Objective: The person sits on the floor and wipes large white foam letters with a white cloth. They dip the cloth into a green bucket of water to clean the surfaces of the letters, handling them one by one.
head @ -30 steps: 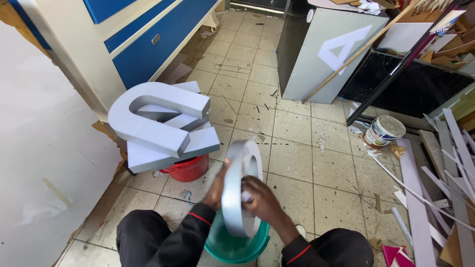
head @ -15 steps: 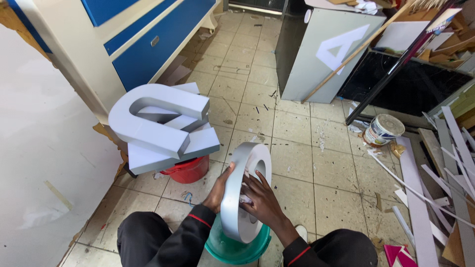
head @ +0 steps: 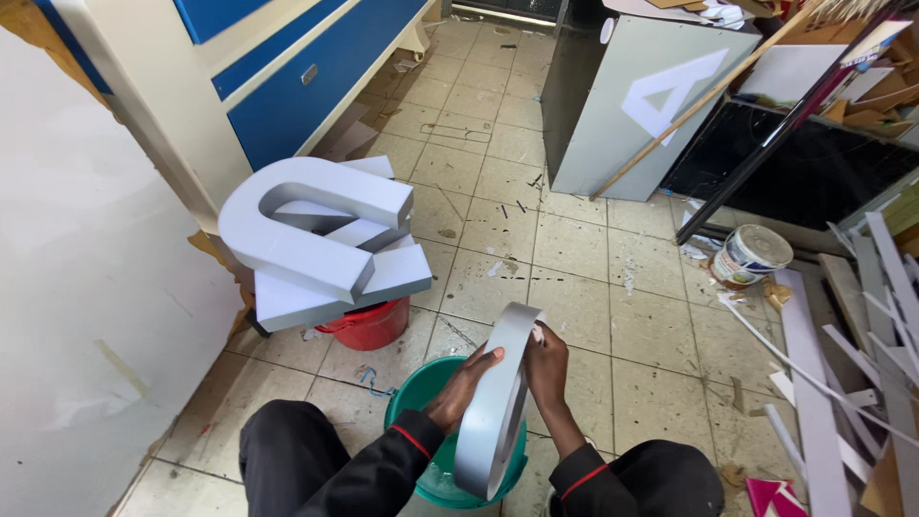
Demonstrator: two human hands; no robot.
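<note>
I hold a grey ring-shaped sign letter [head: 490,412] upright and edge-on over a green bucket [head: 414,394] between my knees. My left hand [head: 461,388] grips the letter's outer band from the left. My right hand [head: 548,369] presses on its right side near the top, fingers curled over the rim. Both sleeves are black with red cuffs.
A large grey U-shaped letter [head: 306,230] lies stacked on flat grey pieces over a red bucket [head: 371,325] to the left. A paint tin [head: 751,257] stands on the tiled floor at right, beside grey strips [head: 842,383]. A grey cabinet [head: 641,105] stands ahead, a blue-and-white unit [head: 287,77] at left.
The ring letter has come lower and turned more edge-on toward me, and my hands have shifted along its rim with it.
</note>
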